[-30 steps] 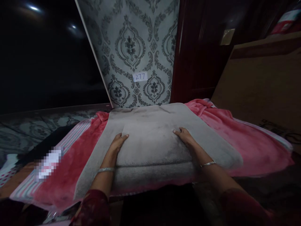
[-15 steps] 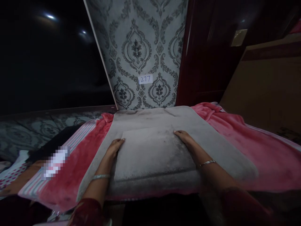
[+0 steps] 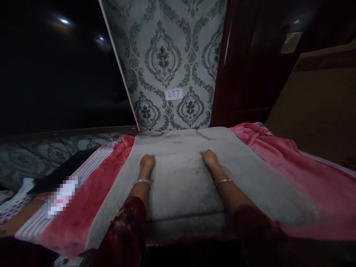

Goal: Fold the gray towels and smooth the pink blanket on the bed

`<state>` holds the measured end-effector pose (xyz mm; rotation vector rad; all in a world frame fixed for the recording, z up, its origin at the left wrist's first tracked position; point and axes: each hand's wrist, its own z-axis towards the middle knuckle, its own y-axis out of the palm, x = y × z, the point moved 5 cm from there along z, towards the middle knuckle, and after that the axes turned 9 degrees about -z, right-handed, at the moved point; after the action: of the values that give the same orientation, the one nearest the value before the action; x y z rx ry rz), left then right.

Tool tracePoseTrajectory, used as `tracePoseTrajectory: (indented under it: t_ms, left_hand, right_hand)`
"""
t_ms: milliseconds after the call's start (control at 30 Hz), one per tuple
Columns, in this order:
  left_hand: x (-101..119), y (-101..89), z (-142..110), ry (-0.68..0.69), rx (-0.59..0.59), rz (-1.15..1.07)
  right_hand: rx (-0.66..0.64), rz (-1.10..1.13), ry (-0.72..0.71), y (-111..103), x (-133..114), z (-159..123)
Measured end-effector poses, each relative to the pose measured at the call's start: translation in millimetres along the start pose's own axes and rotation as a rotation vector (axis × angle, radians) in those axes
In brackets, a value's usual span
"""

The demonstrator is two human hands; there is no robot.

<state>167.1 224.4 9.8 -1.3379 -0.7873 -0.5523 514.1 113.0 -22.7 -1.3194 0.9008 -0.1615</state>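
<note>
A grey plush cloth (image 3: pixel 250 178) lies spread on a red-pink blanket (image 3: pixel 97 193), with a smaller folded section (image 3: pixel 180 189) of grey cloth in its middle. At the far left corner of that section, my left hand (image 3: pixel 147 162) is closed with its thumb toward the edge. My right hand (image 3: pixel 210 160) grips the far right corner, its fingers curled and thumb pointing inward. Both hands rest low on the cloth, roughly level with each other. The fingertips under or behind the edge are partly hidden.
A large dark screen (image 3: pixel 61 66) stands at left. Patterned wallpaper bearing a paper label "277" (image 3: pixel 174 94) is straight ahead. To the right are a dark red door (image 3: pixel 250 74) and a cardboard box (image 3: pixel 322 107). Dotted fabric (image 3: pixel 16 207) lies at far left.
Both hands have shifted slightly toward the wall since half a second ago, the left one also moving right. The hands are closer together. The view has turned a little to the left.
</note>
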Motion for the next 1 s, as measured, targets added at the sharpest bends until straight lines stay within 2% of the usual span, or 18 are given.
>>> tracePoseTrajectory:
  t_ms: [167,367,467,533,600,667,733,800,867,1000]
  left_hand:
    - [-4.0,5.5,-15.3,0.004,0.084,0.103]
    - [-1.1,3.0,-16.0,0.003,0.051,0.191]
    - [10.8,-3.2,-22.0,0.046,0.095,0.225]
    - [29.3,0.2,-32.5,0.155,0.121,0.261]
    - [55.4,20.0,-50.5,0.391,0.04,0.322]
    - [78.2,55.9,-78.6,0.703,-0.188,0.385]
    - [86.5,92.6,-110.3,0.937,-0.448,0.408]
    - [82.6,116.6,-130.4,0.973,-0.568,0.409]
    - [76.1,128.0,-139.5,0.944,-0.597,0.401]
    - [69.5,123.9,-133.7,0.887,-0.583,0.395]
  right_hand:
    - [0.048,-0.03,0.059,4.2,6.5,-9.9]
    - [0.038,-0.042,0.064,-0.3,2.7,-13.3]
    - [0.038,-0.037,0.061,-1.8,1.2,-16.2]
    - [0.041,-0.036,0.058,-2.1,1.0,-17.6]
    - [0.045,-0.036,0.055,-2.0,1.3,-18.4]
    - [0.044,-0.039,0.05,-1.9,1.9,-18.7]
    - [0.04,-0.043,0.047,-1.7,2.7,-19.1]
    - [0.034,-0.047,0.045,-1.8,3.3,-19.8]
    - [0.032,-0.05,0.043,-1.9,3.7,-20.8]
    - [0.03,-0.053,0.041,-1.7,3.6,-22.2]
